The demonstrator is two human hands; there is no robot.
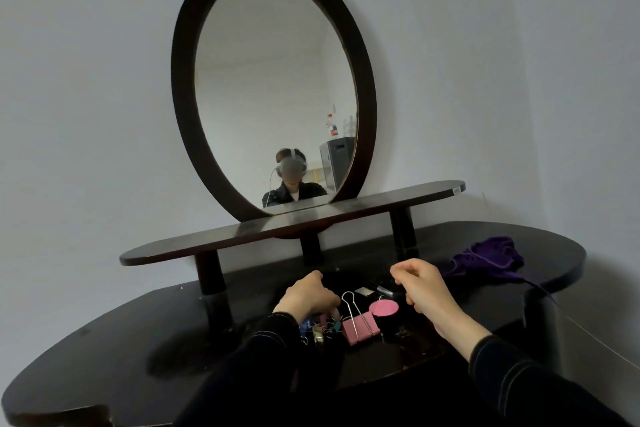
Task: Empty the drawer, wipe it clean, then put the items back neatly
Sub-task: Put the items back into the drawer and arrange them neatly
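Observation:
A heap of items lies on the dark dressing table (pixel 145 350). It holds a large pink binder clip (pixel 360 324), a pile of small coloured clips (pixel 320 328), a black pot with a pink lid (pixel 383 309), a dark pen (pixel 382 289) and a small silvery piece (pixel 364 291). My left hand (pixel 308 296) reaches down onto the small clips, its fingertips curled around them. Just right of the pot, my right hand (pixel 424 284) hovers above the table with loosely curled fingers and nothing visible in it. No drawer is in view.
A crumpled purple cloth (pixel 491 256) lies on the table at the right, near the rounded edge. A raised shelf (pixel 277 225) on three short posts runs behind the items, carrying an oval mirror (pixel 273 94). A pale wall stands behind.

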